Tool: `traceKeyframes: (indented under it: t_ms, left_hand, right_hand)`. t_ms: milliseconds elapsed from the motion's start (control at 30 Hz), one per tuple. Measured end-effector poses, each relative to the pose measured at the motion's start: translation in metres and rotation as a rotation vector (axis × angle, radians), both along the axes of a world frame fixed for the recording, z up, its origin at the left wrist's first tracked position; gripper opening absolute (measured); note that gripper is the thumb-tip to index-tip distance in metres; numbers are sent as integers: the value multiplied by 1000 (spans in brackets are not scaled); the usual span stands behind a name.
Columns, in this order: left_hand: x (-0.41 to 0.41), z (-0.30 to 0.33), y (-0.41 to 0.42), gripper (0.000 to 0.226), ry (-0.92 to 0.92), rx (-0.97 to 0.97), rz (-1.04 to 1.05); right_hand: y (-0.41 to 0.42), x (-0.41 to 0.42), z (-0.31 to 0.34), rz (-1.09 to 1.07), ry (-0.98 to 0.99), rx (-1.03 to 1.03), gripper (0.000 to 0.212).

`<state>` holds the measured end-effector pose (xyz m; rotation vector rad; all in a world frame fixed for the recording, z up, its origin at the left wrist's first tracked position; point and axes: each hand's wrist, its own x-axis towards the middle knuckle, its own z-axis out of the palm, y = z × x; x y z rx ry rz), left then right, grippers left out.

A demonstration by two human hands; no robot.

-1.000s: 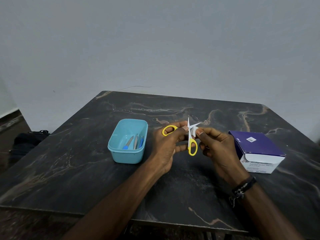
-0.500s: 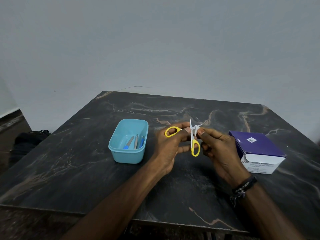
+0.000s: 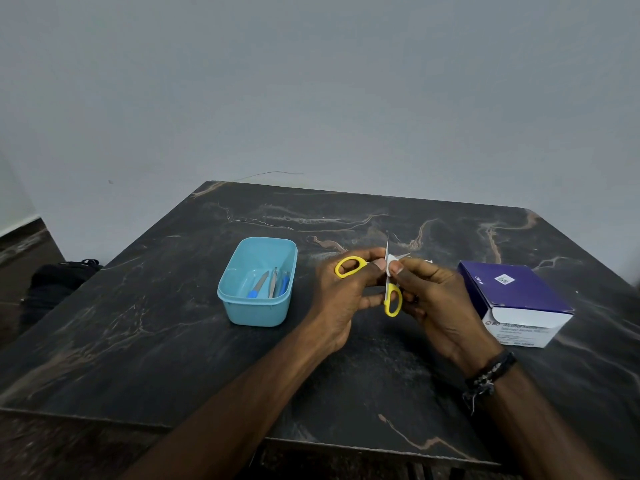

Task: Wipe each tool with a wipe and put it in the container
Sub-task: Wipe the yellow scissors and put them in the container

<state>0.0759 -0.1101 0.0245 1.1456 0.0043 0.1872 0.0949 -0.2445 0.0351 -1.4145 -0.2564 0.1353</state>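
Left grip: the left hand (image 3: 341, 294) holds the small yellow-handled steel scissors (image 3: 390, 296) above the dark marbled bench (image 3: 145, 341), fingers curled by one yellow loop.
Right grip: the right hand (image 3: 438, 303) pinches a small white wipe (image 3: 394, 263) against the upright blade, just beside the left thumb.
Container: the light blue plastic tub (image 3: 258, 282) stands on the bench left of the left grip, with blue-handled tools (image 3: 268, 284) lying inside.
Box: a purple and white cardboard box of alcohol swabs (image 3: 516, 299) sits right of the right grip.
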Motion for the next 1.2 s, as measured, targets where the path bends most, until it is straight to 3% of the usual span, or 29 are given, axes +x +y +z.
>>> traceKeyframes:
  t_ms: [333,567,800,1067,1200]
  left_hand:
    - [0,0,1,14,1,9,-25]
    - [0,1,2,17,18,4,-34]
    - [-1,1,2,17,20,11,-45]
    - [-1,2,2,17,26,2,-47]
    - [0,1,3,17,32,9,-43]
  right_hand:
    - [1,0,0,30,20,19,33]
    - [-1,4,4,-73,79,90,13]
    - [3,-3,6,4,74,57,15]
    - [0,3,5,-119,68,96,13]
    - [0,0,6,-64,67,55,15]
